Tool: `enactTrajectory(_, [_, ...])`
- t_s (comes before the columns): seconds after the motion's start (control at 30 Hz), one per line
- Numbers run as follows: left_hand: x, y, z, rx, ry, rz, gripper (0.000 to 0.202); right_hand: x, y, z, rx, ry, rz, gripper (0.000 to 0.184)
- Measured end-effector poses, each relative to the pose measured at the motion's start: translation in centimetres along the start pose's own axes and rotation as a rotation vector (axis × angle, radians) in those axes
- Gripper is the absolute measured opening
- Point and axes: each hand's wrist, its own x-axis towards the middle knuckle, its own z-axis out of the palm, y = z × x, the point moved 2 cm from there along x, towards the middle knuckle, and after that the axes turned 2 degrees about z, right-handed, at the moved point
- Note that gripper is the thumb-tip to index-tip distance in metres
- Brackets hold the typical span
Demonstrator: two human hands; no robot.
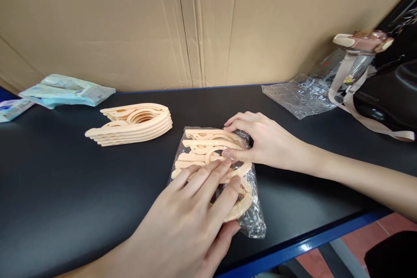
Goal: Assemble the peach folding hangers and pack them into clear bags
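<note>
A clear plastic bag (255,221) lies on the black table, holding several peach-coloured folding hangers (195,157). My left hand (192,208) rests across the near part of the bag, its fingers stretched out and spread over the hangers, the thumb by the near edge. At the far right corner, my right hand (260,139) closes around the bag's edge, thumb on top and the other fingers curled over the far side. To the left, apart from both hands, is a neat stack of matching folded hangers (140,128).
A tissue pack (65,91) lies at the back left. Crumpled clear plastic (299,95) sits at the back right, beside a strapped drinking bottle (361,47) and a glossy black object (391,91). Cardboard (130,26) stands behind the table; a blue edge (302,245) borders its front.
</note>
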Motion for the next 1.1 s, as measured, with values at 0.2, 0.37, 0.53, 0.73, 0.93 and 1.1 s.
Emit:
enactTrajectory(0.2, [-0.07,-0.08,0.15,-0.039,-0.004,-0.015,0.036,-0.06,-0.03,0.07,0.022,-0.027,0.014,0.035])
enactTrajectory(0.37, [-0.01,-0.28,0.04,-0.074,-0.001,-0.035,0.035,-0.02,0.08,0.17,0.056,-0.059,0.023,0.035])
enactTrajectory(0.53, [0.16,-0.22,0.07,-0.089,0.010,-0.038,0.035,-0.11,0.20,0.28,0.070,-0.070,0.019,0.035])
enactTrajectory(0.73, [0.22,-0.20,0.03,-0.130,0.015,-0.052,0.033,-0.07,0.24,0.37,0.082,-0.076,0.017,0.035])
enactTrajectory(0.93, [0.19,-0.35,-0.18,-0.138,-0.024,-0.046,0.035,-0.14,0.25,0.38,0.076,-0.068,0.008,0.035])
enactTrajectory(1.1, [0.38,-0.75,-0.22,-0.124,-0.087,-0.002,0.037,0.15,0.61,0.21,0.060,-0.040,-0.007,0.035])
